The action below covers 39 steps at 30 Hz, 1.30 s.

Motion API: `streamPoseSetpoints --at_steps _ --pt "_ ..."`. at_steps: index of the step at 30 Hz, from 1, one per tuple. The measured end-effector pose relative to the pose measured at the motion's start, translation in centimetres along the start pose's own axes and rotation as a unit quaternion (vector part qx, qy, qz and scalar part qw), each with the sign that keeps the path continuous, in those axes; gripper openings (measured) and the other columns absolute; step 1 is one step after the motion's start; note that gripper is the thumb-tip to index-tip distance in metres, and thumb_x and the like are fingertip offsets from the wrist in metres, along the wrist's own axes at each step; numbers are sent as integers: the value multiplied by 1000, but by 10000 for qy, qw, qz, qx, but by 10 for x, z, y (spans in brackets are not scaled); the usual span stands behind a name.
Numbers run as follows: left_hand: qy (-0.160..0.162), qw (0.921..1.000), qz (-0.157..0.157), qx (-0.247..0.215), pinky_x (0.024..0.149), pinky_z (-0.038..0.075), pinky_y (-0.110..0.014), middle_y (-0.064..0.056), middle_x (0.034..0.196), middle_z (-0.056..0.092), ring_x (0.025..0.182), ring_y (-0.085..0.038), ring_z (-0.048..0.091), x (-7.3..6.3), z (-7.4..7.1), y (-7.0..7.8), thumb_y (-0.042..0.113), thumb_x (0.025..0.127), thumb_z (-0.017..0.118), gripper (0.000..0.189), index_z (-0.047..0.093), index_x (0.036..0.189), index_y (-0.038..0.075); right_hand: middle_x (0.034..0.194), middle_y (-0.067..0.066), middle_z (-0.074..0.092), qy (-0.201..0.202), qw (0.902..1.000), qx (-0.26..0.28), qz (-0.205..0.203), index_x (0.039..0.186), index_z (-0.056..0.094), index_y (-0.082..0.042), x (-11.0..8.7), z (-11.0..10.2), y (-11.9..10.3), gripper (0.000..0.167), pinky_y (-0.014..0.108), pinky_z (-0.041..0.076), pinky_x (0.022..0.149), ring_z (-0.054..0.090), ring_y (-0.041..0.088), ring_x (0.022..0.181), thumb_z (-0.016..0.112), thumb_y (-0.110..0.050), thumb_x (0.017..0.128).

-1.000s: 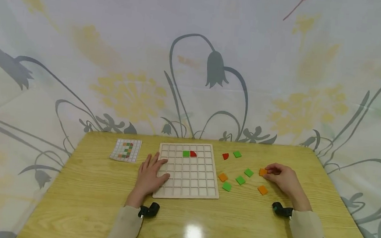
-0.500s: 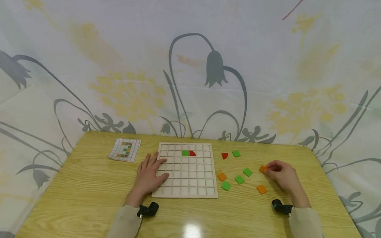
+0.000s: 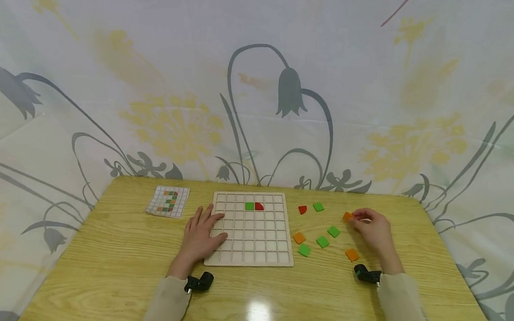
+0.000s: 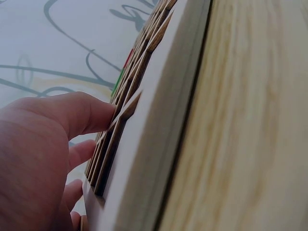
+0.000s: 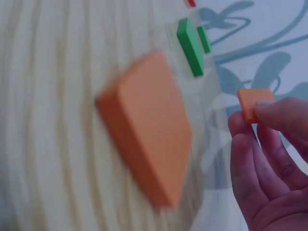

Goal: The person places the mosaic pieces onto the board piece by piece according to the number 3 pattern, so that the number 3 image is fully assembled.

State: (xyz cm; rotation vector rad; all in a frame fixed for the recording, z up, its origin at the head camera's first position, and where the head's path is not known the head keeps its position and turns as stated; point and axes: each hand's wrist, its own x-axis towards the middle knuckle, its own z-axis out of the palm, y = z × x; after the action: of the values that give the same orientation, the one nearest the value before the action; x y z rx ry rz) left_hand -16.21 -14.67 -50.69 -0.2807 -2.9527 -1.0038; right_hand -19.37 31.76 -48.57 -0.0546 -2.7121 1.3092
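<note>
My right hand (image 3: 374,232) pinches an orange square tile (image 5: 252,102) between thumb and fingertips, above the right side of the table. Another orange tile (image 3: 352,254) lies nearer me, large in the right wrist view. The left hand (image 3: 201,237) rests with spread fingers on the left edge of a pale wooden grid board (image 3: 248,266); its thumb lies over the cells in the left wrist view. A green square (image 3: 250,206) and a red quarter-round piece (image 3: 259,206) sit side by side in the board's second row.
Between board and right hand lie a red quarter-round piece (image 3: 302,210), an orange tile (image 3: 299,237) and several green tiles (image 3: 322,241). A printed grid card (image 3: 168,201) with a coloured pattern lies left of the board. A patterned cloth (image 3: 261,106) hangs behind the table.
The right hand has picked the orange tile up off the table and moved it left and away from me. The left hand stays on the board.
</note>
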Motion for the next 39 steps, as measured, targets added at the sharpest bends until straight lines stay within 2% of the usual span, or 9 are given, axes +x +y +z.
streamPoseSetpoints --at_steps 4,12,16,21,24,26,31,33,39 --pt "-19 10000 -6 40 114 7 -64 -16 162 24 150 -41 8 0 1 -1 30 92 65 54 55 141 12 98 16 67 -51 9995 310 9 109 68 4 3 12 -11 24 18 52 66 66 8 76 71 -14 93" --pt "-44 10000 -15 15 114 7 -64 -15 162 24 150 -40 7 -1 2 -2 30 92 66 54 55 142 12 103 20 64 -361 9944 997 -16 114 69 6 13 44 -31 25 24 58 70 71 23 83 69 -8 93" --pt "-16 10000 -3 -5 114 7 -64 -15 162 24 150 -41 8 -1 2 -2 29 92 66 54 55 142 12 105 20 66 -451 9950 883 -115 114 70 4 17 63 -46 24 27 57 72 70 28 86 69 -8 93" --pt "-12 10000 23 35 114 7 -64 -16 162 24 150 -41 8 -1 2 -3 29 92 66 54 55 142 12 104 14 70 -545 9963 610 -262 110 74 -2 22 90 -60 23 31 52 73 65 26 87 73 -16 92" --pt "-29 10000 7 80 114 7 -64 -15 163 23 150 -40 8 -1 2 -4 30 93 66 54 55 142 12 105 13 70 -663 9946 728 -327 110 75 -3 25 109 -70 22 31 52 74 66 26 90 72 -15 92" --pt "-1 10000 13 61 114 7 -65 -15 162 24 150 -41 8 -1 2 -4 30 92 66 54 55 142 12 105 13 69 -767 9919 987 -212 111 74 -3 26 122 -78 21 31 53 74 66 27 92 72 -14 92" --pt "32 10000 65 23 114 8 -65 -16 162 25 149 -41 9 0 1 -2 30 91 66 54 56 141 12 100 9 69 -758 9916 1043 -131 108 76 -7 30 150 -94 18 31 52 71 65 24 88 71 -14 92" --pt "-16 10000 32 37 114 8 -64 -16 163 23 150 -40 8 0 1 -2 31 92 65 55 55 142 12 98 8 70 -643 9935 900 -257 106 77 -8 33 158 -100 16 32 52 71 65 22 86 72 -13 91" --pt "-121 9999 -91 50 115 6 -62 -14 164 20 151 -38 6 1 0 -1 32 93 65 56 53 144 13 97 8 70 -617 9906 1055 -610 105 76 -4 38 177 -120 16 35 54 72 65 24 85 70 -6 91"
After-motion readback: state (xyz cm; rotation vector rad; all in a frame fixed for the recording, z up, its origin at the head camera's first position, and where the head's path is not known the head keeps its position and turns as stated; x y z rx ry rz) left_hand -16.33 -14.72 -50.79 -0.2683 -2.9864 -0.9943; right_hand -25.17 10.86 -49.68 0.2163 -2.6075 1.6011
